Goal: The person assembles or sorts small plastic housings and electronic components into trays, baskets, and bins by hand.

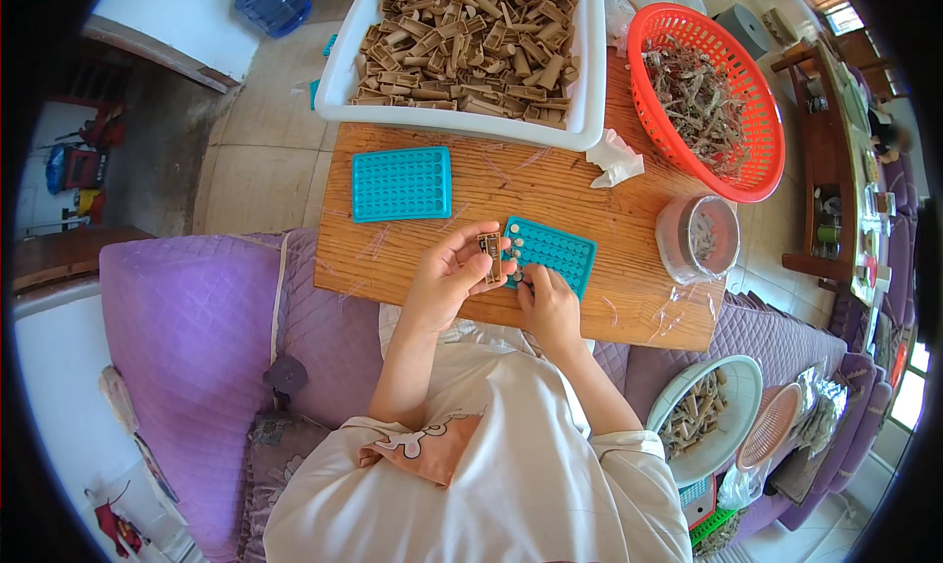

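My left hand [447, 276] holds a small brown rectangular plastic casing [490, 258] between thumb and fingers, its hollow side turned up. Dark parts inside the casing are too small to name. Just right of it, my right hand [550, 309] rests at the near edge of a teal tray [567, 253] with rows of small pockets. Its thumb and fingertips are pinched together, and whatever they hold is hidden. Several small pale round discs [517, 242] lie along the tray's left side, between my two hands.
A second teal tray [401, 184] lies on the wooden table [471, 192]. Behind it stands a white bin [462, 121] of brown casings. A red basket [763, 160], crumpled tissue [616, 158] and clear tub [699, 239] are at right. A pale basin [749, 386] sits near the purple sofa [187, 317].
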`<state>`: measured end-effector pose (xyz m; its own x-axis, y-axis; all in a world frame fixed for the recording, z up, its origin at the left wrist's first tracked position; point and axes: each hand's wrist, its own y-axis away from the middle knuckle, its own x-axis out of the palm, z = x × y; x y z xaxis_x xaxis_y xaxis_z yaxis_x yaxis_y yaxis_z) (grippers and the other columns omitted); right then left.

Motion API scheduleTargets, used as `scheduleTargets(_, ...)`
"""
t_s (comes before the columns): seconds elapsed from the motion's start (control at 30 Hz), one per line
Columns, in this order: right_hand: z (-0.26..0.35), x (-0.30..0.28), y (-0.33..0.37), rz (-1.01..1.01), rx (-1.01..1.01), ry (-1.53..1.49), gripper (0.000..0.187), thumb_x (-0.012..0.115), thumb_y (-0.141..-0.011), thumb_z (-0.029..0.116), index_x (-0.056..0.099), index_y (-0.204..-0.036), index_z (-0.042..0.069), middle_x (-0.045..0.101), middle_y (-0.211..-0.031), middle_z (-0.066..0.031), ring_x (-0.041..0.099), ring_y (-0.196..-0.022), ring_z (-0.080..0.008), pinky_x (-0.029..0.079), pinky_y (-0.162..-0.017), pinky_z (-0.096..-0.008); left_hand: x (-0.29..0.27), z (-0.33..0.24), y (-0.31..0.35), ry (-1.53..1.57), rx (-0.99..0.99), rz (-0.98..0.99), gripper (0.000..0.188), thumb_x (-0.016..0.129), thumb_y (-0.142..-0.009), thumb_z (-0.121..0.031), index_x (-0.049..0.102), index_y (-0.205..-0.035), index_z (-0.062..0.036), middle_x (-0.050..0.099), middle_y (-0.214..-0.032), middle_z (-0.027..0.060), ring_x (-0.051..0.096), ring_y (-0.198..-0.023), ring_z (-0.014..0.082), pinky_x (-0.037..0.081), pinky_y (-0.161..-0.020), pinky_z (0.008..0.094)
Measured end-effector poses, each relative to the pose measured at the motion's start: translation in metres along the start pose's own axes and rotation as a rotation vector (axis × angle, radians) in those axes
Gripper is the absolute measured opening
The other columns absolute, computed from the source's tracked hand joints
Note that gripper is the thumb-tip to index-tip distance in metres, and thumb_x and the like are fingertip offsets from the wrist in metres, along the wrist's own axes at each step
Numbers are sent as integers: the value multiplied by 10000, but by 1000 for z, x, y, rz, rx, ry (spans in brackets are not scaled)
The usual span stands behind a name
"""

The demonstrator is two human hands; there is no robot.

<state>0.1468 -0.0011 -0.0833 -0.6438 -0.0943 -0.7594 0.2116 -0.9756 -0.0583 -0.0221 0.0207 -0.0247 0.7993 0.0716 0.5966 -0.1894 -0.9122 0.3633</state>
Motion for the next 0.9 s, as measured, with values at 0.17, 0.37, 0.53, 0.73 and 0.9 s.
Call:
scheduleTargets(0.17, 5, -8, -3, -91, -19, -263, 232, 623, -686, -18, 474, -856, 35, 563, -717, -90, 566, -640, -246, 467, -555, -327, 0, -2, 6, 13, -45, 29, 382, 564, -814, -91, 430, -1162, -4, 549, -1049, 120, 600, -862, 220, 529, -731, 326)
scheduleTargets(0.37, 44, -24, -21, -396, -389, -410, 293, 661, -638, -64, 472, -840, 32, 592, -756, -101, 583, -644, -235, 469, -530, -319, 0, 6, 16, -80, -5, 103, 310, 476, -821, 15, 456, -1129, 32, 549, -1022, 87, 552, -895, 130, 474, -794, 264)
scheduleTargets(0.53, 43, -16, -26, -301, -553, -237, 298, 633, -602, -66, 507, -848, 46, 579, -828, -59, 556, -715, -217, 457, -621, -321, -7, 11, 19, -142, -14, 96, 277, 454, -828, 19, 478, -1103, 34, 553, -949, 40, 518, -859, 70, 437, -755, 205)
scheduleTargets(0.73, 37, -21, -21, -200, -406, -381, 268, 610, -639, -82, 527, -864, 36, 591, -814, -88, 563, -705, -245, 457, -610, -313, -12, 21, 22, -125, -56, -4, 238, 442, -848, -20, 482, -1079, 22, 574, -934, 62, 565, -820, 98, 456, -701, 203)
scheduleTargets(0.9, 2, -13, -23, -213, -135, -164, 209, 601, -697, -20, 549, -893, 31, 586, -808, -108, 559, -742, -262, 454, -620, -323, -17, 24, 28, -96, -66, -66, 232, 421, -864, -66, 468, -1081, 3, 579, -966, 105, 611, -773, 152, 493, -655, 245)
